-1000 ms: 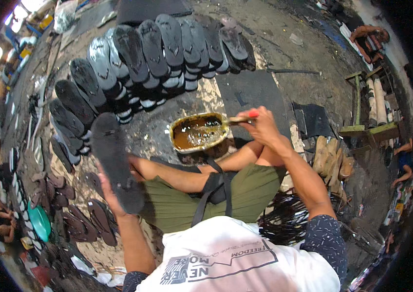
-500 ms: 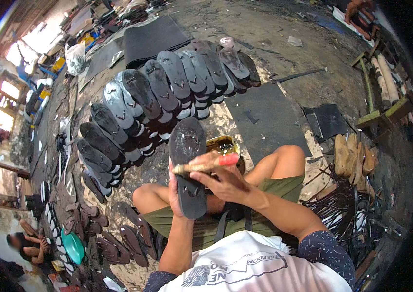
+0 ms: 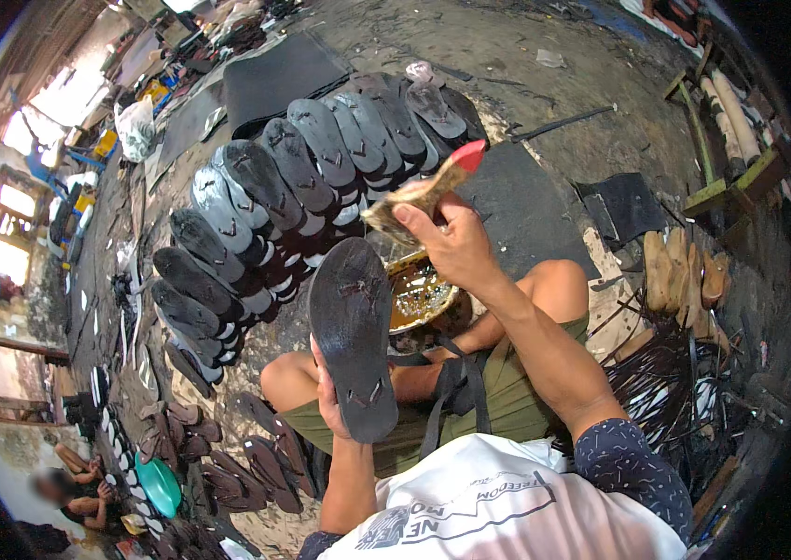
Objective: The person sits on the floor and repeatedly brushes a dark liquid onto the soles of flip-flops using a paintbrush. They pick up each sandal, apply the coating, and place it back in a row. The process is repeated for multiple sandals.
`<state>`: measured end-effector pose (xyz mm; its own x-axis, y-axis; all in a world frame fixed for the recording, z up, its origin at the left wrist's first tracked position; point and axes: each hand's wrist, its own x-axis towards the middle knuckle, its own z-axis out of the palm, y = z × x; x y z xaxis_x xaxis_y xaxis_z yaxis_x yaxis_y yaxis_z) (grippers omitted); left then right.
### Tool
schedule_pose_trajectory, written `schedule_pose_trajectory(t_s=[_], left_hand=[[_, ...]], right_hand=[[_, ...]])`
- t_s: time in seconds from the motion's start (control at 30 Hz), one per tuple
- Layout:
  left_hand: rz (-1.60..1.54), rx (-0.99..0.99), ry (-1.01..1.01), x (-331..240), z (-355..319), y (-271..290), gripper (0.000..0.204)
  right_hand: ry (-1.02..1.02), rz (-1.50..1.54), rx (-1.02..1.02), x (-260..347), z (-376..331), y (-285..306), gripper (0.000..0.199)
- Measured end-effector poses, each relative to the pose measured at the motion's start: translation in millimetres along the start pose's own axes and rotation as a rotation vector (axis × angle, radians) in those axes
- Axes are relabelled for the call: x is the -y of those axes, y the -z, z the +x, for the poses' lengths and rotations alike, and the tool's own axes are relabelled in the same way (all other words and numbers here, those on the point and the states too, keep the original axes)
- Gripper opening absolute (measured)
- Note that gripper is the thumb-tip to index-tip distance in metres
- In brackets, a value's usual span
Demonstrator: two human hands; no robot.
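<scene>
A dark sandal sole [image 3: 349, 327] stands upright before me, its broad face toward me, with wet-looking shine on it and small slots for straps. My left hand [image 3: 328, 397] grips it along the left edge near the lower end. In my right hand [image 3: 463, 245] is a brush [image 3: 445, 182] with a red-tipped handle; its pale bristle end points left, above and apart from the sole. Between my crossed legs and the row of soles sits a pot [image 3: 447, 329] of amber, glue-like liquid, just below my right hand.
A curved row of dark sandal soles [image 3: 265, 187] leans in an arc beyond me. Dark rubber sheets [image 3: 288, 75] lie past it. Wooden foot forms [image 3: 666, 271] and black strips are at right. Brown sandals [image 3: 251, 476] lie at left, near a green basin [image 3: 159, 485] and a seated person [image 3: 83, 495].
My right hand has lifted the brush off the sole and moved it up and right. The sole is slightly lower, and more of the pot shows.
</scene>
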<state>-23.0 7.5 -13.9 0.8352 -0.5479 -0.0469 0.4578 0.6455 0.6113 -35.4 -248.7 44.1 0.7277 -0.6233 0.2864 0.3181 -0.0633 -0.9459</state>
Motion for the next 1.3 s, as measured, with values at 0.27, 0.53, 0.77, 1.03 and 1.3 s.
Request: schedule_pose_trajectory(t_s=[0.27,0.53,0.77,1.03,1.3], left_hand=[[-0.166,-0.082,-0.079,-1,57,-32,0.053],[-0.182,-0.009,-0.102,-17,88,-22,0.048],[-0.233,0.002,0.142,16,51,-34,0.056],[-0.244,-0.084,0.058,-33,115,52,0.066],[-0.151,0.019,-0.088,-96,234,32,0.063]], right_hand=[[0.140,-0.137,0.264,4,-65,-53,0.022],[0.393,-0.254,0.388,21,-100,-50,0.025],[0.641,-0.473,0.294,-23,8,-62,0.023],[-0.362,-0.082,0.281,-1,-115,-21,0.025],[-0.217,-0.183,-0.233,8,-78,48,0.039]])
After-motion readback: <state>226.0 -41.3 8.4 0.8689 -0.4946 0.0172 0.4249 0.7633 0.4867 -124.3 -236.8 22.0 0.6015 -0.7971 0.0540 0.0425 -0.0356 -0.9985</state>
